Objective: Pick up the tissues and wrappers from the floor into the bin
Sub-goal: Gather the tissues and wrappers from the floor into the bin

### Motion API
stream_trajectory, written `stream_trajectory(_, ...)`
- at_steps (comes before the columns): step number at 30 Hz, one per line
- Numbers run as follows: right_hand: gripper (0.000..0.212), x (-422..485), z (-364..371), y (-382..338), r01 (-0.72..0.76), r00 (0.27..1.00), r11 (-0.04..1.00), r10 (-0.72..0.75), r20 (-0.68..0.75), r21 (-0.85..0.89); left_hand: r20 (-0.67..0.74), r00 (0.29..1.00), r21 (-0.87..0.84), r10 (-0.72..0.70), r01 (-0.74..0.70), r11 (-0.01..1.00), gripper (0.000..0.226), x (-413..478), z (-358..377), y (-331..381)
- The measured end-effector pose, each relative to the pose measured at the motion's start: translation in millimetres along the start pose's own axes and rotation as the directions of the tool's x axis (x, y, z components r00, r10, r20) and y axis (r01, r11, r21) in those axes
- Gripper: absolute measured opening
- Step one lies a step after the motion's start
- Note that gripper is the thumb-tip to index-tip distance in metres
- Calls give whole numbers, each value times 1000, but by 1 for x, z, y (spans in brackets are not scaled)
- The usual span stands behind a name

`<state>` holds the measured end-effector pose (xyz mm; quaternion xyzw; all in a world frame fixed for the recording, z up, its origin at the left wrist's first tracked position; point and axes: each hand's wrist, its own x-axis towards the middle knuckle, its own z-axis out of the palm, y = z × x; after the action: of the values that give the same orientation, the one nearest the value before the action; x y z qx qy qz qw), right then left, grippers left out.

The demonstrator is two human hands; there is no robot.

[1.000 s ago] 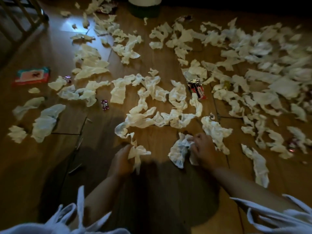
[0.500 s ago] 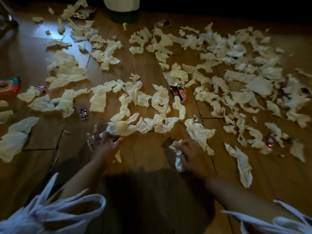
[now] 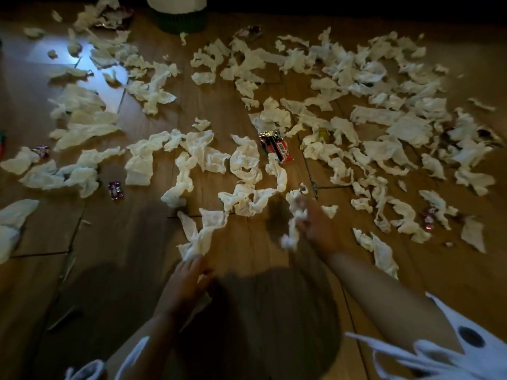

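Several crumpled white tissues lie scattered over the wooden floor [image 3: 233, 111]. My left hand [image 3: 186, 283] grips a bunch of tissue [image 3: 204, 234] that trails up and away from it. My right hand [image 3: 315, 226] holds a crumpled tissue [image 3: 295, 215], with a lump hanging below it. A red wrapper [image 3: 278, 148] lies just beyond, and small purple wrappers [image 3: 115, 189] lie at the left. The bin [image 3: 178, 15], white above a green base, stands at the far top edge.
A dense spread of tissues covers the right half of the floor. Another small wrapper [image 3: 428, 222] lies among them at the right. A shadow darkens the floor near me. White sleeve edges show at the bottom corners.
My left hand has pulled back toward me with a long tissue in it. My right hand has moved forward and right, lifting its tissue.
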<state>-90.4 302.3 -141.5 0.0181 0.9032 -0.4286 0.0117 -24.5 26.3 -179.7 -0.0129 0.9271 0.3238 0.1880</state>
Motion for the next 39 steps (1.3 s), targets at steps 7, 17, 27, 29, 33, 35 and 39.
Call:
stream_trajectory(7, 44, 36, -2, 33, -161, 973, 885, 218, 83, -437, -230, 971, -241, 68, -125, 962, 40, 69, -30, 65)
stream_trajectory(17, 31, -48, -7, 44, 24, 985, 953, 28, 168, -302, -117, 993, 128, 29, -14, 992, 22, 52, 18, 29)
stream_trajectory(27, 42, -63, -76, 113, -478, 864, 842, 399, -308, -250, -143, 977, 143, 155, -135, 980, 33, 141, 19, 104)
stream_trajectory(29, 68, -66, -66, 120, -443, 896, 833, 400, -191, -331, -21, 990, 4, 143, -143, 990, 36, 146, 19, 102)
stream_trajectory(33, 80, -71, -35, 105, -263, 958, 834, 284, -32, -486, 60, 995, -173, 74, -62, 983, 41, 122, 25, 95)
stream_trajectory(35, 61, -74, -18, 88, -167, 981, 866, 192, 3, -471, 22, 1000, -254, -4, 9, 967, 36, 99, 29, 94)
stream_trajectory(39, 51, -67, 6, 58, 128, 955, 874, 19, 296, -469, 79, 990, -547, -119, 143, 825, 14, 49, 33, 80)
